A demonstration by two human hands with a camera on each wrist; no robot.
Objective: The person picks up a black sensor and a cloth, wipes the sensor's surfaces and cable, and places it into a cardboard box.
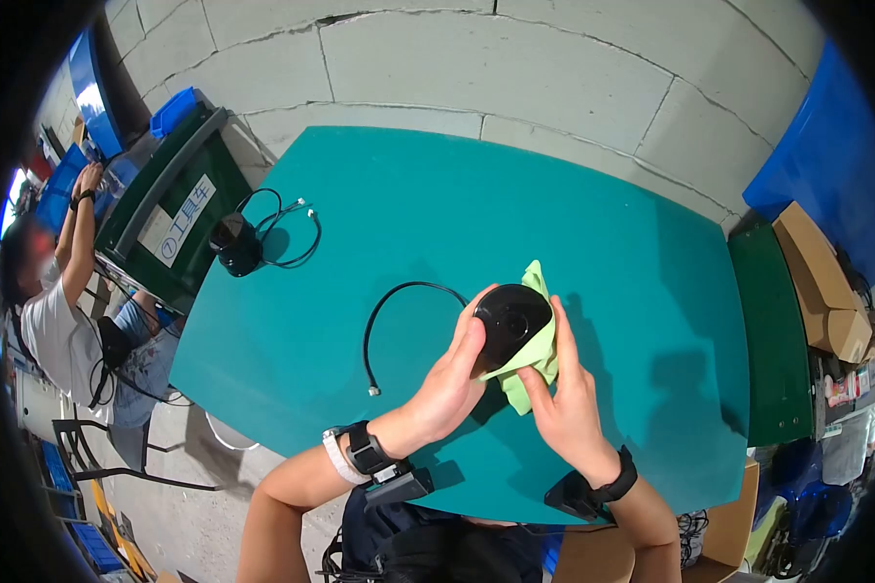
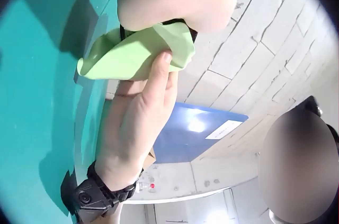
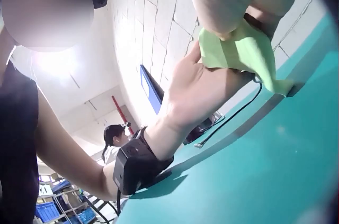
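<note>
A glossy black rounded device (image 1: pixel 507 325) is held above the green table, its black cable curving to the left with a small connector at the end. The left hand (image 1: pixel 444 387) grips the device from its left side. On the right, the right hand (image 1: pixel 566 403) holds a light green cloth (image 1: pixel 542 361) against the device's side and underside, thumb on the cloth. In the left wrist view the cloth (image 2: pixel 135 57) is pinched by the right hand (image 2: pixel 143 121) and covers most of the device. The right wrist view shows the cloth (image 3: pixel 241 52) between both hands.
Another black device (image 1: pixel 235 245) with coiled cables stands at the table's (image 1: pixel 437 204) left. A dark green tool cart (image 1: pixel 170 219) is beyond it, near a seated person (image 1: pixel 63 301). Cardboard boxes (image 1: pixel 812 282) are at the right, and a block wall (image 1: pixel 476 68) rises behind the table.
</note>
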